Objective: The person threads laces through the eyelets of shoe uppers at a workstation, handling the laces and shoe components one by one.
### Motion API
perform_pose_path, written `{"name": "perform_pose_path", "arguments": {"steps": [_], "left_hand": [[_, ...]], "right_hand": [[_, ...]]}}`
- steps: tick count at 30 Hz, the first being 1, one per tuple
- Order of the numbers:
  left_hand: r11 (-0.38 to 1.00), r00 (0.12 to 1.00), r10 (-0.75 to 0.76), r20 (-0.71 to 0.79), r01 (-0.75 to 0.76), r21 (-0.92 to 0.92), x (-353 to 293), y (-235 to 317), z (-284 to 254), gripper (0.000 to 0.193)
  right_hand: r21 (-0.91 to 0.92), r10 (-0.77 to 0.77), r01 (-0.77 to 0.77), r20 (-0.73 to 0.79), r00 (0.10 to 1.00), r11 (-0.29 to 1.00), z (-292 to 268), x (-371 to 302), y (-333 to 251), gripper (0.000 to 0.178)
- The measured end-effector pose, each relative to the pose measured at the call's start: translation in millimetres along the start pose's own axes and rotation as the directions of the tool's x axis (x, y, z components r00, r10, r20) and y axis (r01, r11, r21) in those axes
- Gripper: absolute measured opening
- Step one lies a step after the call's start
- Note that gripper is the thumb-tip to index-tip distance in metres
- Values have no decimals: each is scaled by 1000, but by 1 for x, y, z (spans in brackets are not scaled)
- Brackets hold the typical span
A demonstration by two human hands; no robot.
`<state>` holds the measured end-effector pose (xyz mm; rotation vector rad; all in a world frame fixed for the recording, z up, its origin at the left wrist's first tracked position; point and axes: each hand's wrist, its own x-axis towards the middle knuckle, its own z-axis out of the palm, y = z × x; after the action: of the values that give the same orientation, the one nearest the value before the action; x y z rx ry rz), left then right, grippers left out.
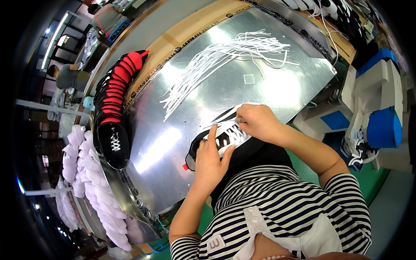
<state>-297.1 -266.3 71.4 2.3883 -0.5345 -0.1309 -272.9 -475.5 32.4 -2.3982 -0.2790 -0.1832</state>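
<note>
A black-and-white shoe upper [240, 152] with white crisscrossed laces [236, 135] lies at the near edge of the metal tabletop, close to my body. A small red tab sticks out at its left end. My left hand [210, 158] rests across the upper with index finger and thumb spread apart, the fingertip beside the lacing. Over the far end of the laces, my right hand [258, 122] is closed in a pinch. A small greyish bit shows at its fingertips, too small to make out.
Loose white shoelaces [225, 54] lie across the far side of the metal table [156, 143]. A row of nested black-and-red uppers [115, 99] runs along the left edge. White padded pieces [99, 195] hang beyond it. A beige-and-blue machine [368, 99] stands right. Two people sit far left.
</note>
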Motion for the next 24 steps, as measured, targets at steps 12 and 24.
{"name": "perform_pose_path", "arguments": {"steps": [12, 24], "left_hand": [[996, 999, -3, 34, 6, -90, 8, -24, 0, 60], [997, 996, -37, 85, 42, -61, 14, -19, -1, 53]], "right_hand": [[328, -19, 41, -69, 997, 944, -4, -23, 15, 17], [75, -574, 574, 224, 787, 816, -14, -14, 7, 24]]}}
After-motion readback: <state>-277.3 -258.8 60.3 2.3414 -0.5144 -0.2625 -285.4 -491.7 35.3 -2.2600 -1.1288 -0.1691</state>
